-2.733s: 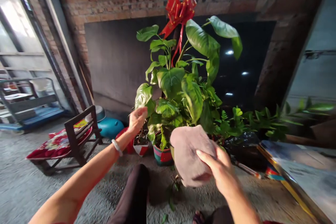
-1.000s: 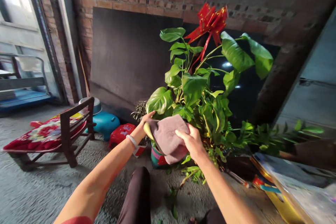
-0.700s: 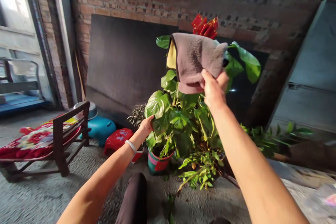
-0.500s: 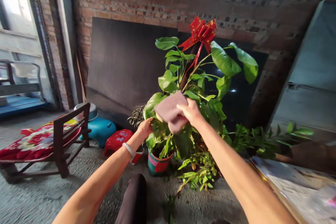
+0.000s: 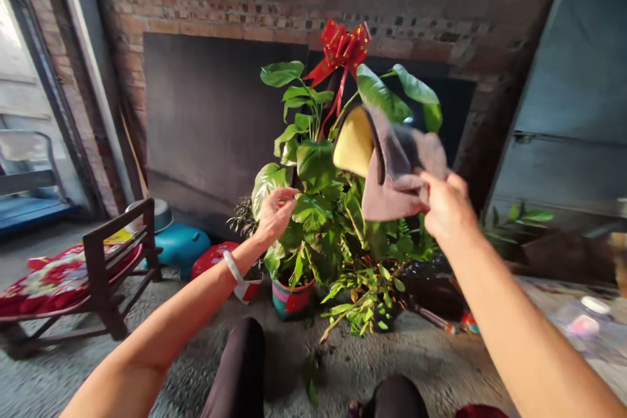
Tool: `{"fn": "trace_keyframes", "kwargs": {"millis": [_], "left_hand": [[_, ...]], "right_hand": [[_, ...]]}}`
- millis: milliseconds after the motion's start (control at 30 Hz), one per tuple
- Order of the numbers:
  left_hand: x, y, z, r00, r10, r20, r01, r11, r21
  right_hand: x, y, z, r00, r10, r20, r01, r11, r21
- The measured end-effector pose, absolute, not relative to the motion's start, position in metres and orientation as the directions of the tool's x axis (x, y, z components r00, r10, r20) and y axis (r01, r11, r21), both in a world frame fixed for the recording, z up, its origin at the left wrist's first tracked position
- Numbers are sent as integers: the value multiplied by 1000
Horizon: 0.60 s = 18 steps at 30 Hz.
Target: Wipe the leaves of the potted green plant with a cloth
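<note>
My right hand (image 5: 448, 206) grips a cloth (image 5: 392, 206), mauve-grey on one side with a yellow patch and dark edging; it hangs folded and partly blurred in front of the leaves. Among the foliage on the left, my left hand (image 5: 277, 214) has its fingers pinched together at the edge of a broad green leaf (image 5: 313, 209). The leafy plant (image 5: 316, 160) grows from a green and red pot (image 5: 292, 297) on the floor. A red ribbon bow (image 5: 345, 46) tops it. Part of the plant is hidden behind the cloth.
A low wooden chair (image 5: 117, 268) with a red floral cushion stands left, beside a blue stool (image 5: 181, 248) and a red stool (image 5: 213, 260). Dark boards (image 5: 215, 117) lean on the brick wall. Trailing greenery (image 5: 362, 300) spreads beside the pot. Clear plastic containers (image 5: 588, 320) lie right.
My right hand has swung the cloth to the right and up off the leaves, showing its yellow part. My left hand has shifted slightly up, and the view has turned right.
</note>
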State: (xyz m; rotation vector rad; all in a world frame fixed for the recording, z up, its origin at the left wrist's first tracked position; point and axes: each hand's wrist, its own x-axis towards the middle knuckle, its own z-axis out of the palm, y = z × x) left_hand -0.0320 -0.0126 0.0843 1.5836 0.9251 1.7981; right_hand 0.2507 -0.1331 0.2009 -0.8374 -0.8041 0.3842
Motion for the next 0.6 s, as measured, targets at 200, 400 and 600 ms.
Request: {"fn": "trace_keyframes", "kwargs": {"millis": [200,400,600], "left_hand": [[35,-25,54,358,882,305,78,-354,932],[106,-1,14,398,916,-46,10,46,999],[175,17,-12,364,929,-63,-162,130,978]], "right_hand": [[293,-219,95,557,828,57,-245,229,-942],[358,-207,116,787,589,184,-179,503,-845],[351,-136,63,741,647,180,-118,390,-913]]}}
